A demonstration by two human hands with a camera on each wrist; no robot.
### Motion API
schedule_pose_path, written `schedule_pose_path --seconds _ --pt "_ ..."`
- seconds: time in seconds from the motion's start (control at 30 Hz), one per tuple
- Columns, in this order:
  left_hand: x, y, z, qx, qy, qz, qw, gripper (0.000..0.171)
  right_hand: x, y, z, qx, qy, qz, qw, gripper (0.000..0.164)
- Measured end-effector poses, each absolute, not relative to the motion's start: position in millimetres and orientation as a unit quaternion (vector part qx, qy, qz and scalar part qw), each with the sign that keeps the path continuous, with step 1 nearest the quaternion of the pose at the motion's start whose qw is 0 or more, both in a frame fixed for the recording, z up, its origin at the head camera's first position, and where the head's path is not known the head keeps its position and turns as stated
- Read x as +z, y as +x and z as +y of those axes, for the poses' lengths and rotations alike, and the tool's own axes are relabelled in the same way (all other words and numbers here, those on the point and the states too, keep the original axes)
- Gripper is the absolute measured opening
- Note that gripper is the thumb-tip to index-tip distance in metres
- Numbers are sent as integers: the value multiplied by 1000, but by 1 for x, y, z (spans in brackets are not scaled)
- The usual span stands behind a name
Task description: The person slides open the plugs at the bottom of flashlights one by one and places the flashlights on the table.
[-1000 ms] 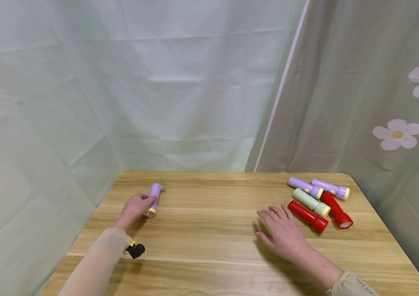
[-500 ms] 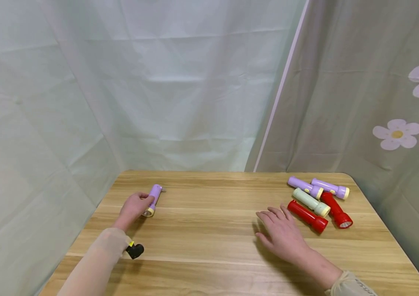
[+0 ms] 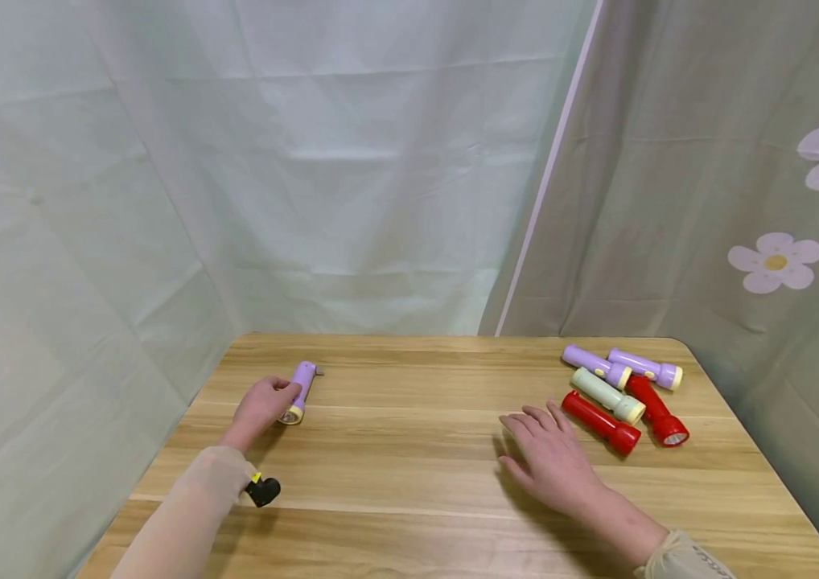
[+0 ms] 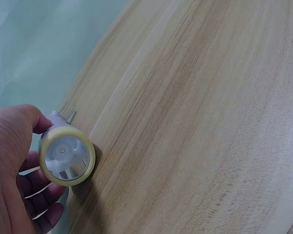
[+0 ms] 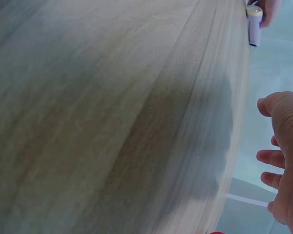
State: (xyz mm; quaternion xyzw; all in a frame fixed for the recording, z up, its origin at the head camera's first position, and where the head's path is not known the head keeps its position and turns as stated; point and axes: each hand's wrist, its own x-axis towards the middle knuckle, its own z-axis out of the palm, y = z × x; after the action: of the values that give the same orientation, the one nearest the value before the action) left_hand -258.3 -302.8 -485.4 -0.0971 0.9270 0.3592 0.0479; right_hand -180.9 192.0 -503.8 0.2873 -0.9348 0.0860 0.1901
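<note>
At the left of the table my left hand (image 3: 262,410) holds a purple flashlight (image 3: 304,375) with a cream rim, thumb on its near side. In the left wrist view the lens of the flashlight (image 4: 67,157) faces the camera, and metal prongs (image 4: 70,115) stick out from its side behind the rim. Fingers curl below the barrel. My right hand (image 3: 553,464) is palm down with fingers spread and holds nothing. Nearest to it lies a red flashlight (image 3: 601,423). In the right wrist view the fingers of my right hand (image 5: 287,146) are loosely bent.
Beside the near red flashlight lie a pale green flashlight (image 3: 603,392), another red one, and two purple flashlights, the left one (image 3: 593,363) touching its neighbours. The wooden table (image 3: 409,450) ends at a pale curtain (image 3: 380,201) behind and at the sides.
My left hand and the purple flashlight have shifted very slightly to the left, and the flashlight has turned a little. My right hand and the other flashlights stay in place.
</note>
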Motion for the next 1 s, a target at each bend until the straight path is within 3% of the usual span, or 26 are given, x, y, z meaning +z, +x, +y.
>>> schedule_pose_path --seconds 0.47,0.63,0.87,1.0 --pt "-484 -256 -304 362 -98 926 52 61 -504 -180 190 84 286 -936 187 59" --pt "-483 -256 -306 351 -103 929 50 70 -505 -181 191 86 285 -936 189 60" --pt "-478 -262 -302 320 -90 943 -3 81 -502 -184 197 93 278 -935 202 61" --pt "-473 -265 -292 315 -46 947 -44 77 -499 -185 203 96 261 -941 192 60"
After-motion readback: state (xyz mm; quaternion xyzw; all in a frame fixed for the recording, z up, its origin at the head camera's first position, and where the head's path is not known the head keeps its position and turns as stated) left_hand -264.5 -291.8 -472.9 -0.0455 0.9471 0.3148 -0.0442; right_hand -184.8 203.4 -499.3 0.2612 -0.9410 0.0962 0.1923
